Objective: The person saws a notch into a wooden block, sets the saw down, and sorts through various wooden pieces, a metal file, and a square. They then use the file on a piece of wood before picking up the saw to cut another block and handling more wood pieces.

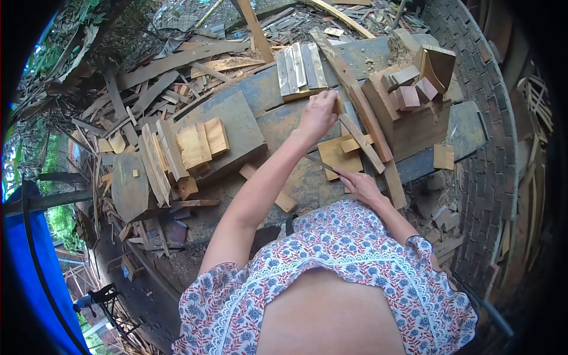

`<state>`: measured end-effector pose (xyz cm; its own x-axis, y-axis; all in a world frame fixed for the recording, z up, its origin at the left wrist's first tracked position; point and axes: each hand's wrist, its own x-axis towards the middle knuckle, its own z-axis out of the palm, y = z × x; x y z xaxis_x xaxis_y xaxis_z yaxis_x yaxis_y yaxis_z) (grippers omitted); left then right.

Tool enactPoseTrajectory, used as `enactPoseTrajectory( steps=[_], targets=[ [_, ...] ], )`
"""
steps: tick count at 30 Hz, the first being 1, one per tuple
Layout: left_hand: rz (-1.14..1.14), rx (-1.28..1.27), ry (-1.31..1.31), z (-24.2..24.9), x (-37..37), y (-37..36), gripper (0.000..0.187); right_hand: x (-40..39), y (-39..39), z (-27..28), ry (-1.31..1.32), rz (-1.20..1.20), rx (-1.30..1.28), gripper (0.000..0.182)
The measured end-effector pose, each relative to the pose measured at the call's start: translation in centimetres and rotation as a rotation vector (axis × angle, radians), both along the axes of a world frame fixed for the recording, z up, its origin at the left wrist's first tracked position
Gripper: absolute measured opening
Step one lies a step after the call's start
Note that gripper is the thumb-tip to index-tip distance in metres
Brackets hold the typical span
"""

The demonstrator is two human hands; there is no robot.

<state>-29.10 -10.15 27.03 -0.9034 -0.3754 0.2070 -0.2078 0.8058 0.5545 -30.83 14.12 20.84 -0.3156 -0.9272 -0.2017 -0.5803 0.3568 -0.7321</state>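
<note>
My left hand reaches to the middle of the bench, fingers closed on a small wooden block that is partly hidden by the hand. My right hand is lower and to the right, gripping a thin, dark, blade-like tool that points up and left. Beneath the tool's tip lies a flat square wooden board. A narrow wooden strip and a long reddish beam run diagonally beside it. Just beyond my left hand, several narrow slats lie side by side.
On the left, a large wooden block carries stacked boards. At right, another big block bears several small cut blocks. Scrap wood is heaped behind the bench. A brick edge curves along the right.
</note>
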Motion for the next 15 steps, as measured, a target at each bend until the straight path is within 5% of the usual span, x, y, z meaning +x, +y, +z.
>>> enactPoseTrajectory(
  steps=[2,8,11,15],
  targets=[
    [-0.060,-0.041,-0.150,-1.1,-3.7,1.1,0.038,-0.3,0.3,0.8,0.010,0.007,-0.018,0.036],
    [-0.050,-0.185,-0.072,-7.7,-7.2,8.1,0.031,0.1,1.5,0.9,-0.048,-0.125,0.007,0.036],
    [-0.310,0.015,-0.209,-8.2,-6.1,9.3,0.039,0.8,1.6,0.1,-0.080,-0.124,-0.008,0.037],
    [-0.093,0.226,0.090,-5.7,-2.1,6.9,0.039,1.3,0.4,0.7,-0.113,-0.107,0.109,0.037]
  ],
)
